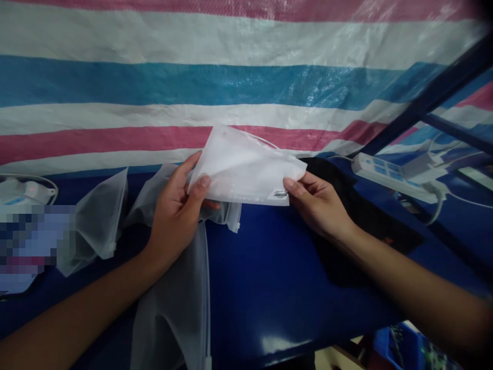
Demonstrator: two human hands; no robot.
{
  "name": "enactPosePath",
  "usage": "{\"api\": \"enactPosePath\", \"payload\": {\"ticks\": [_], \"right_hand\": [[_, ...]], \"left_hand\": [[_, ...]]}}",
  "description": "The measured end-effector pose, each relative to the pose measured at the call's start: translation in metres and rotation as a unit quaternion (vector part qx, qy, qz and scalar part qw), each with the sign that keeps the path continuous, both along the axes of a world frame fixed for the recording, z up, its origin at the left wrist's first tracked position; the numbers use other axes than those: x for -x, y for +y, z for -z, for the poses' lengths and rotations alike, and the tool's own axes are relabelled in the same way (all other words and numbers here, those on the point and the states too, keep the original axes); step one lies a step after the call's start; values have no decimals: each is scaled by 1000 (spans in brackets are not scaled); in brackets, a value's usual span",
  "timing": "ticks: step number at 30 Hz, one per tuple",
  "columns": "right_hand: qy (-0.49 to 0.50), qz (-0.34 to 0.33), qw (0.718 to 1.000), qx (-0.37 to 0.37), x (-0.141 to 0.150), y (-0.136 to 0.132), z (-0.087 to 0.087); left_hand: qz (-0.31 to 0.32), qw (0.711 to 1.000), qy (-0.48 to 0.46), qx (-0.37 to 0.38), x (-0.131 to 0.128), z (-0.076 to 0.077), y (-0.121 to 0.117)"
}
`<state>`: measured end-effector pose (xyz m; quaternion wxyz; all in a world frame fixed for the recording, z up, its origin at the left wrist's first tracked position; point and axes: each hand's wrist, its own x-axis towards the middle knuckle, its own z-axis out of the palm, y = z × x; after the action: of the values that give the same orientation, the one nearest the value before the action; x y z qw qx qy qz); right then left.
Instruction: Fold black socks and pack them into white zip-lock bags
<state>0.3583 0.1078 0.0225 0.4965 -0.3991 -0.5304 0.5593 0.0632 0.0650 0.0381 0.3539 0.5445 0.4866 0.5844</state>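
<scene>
Both my hands hold a frosted white plastic zip bag (246, 167) up above a blue table (269, 277). My left hand (179, 208) pinches the bag's left edge, thumb on the front and fingers behind. My right hand (316, 203) pinches its lower right corner, beside a small barcode label. The bag is tilted, with its left corner raised. Under my left forearm lie several more frosted bags (173, 308) on the table.
A black cloth (358, 216) lies on the table under my right wrist. A white power strip (396, 174) with cables sits at the right. A striped pink, white and blue tarp (192, 82) hangs behind. More frosted bags (96, 221) and a white device (26, 191) are at left.
</scene>
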Motion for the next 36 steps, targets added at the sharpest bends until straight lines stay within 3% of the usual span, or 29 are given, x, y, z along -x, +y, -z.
{"api": "enactPosePath", "payload": {"ticks": [8,12,18,25,30,36], "right_hand": [[-19,-39,999,14,1,-4,-4],[-2,-21,1000,-11,-1,0,2],[-96,-11,995,-37,-7,-1,7],[-26,-12,999,24,-3,-3,-3],[-18,-89,992,83,-5,-3,-4],[-21,-158,983,95,-6,-6,-2]], "left_hand": [[-23,1000,-14,-12,0,4,2],[-16,1000,-13,-2,1,3,1],[33,995,-93,-9,1,6,2],[54,982,-183,9,4,8,8],[64,990,-118,40,-1,2,2],[144,989,-21,8,0,-4,-4]]}}
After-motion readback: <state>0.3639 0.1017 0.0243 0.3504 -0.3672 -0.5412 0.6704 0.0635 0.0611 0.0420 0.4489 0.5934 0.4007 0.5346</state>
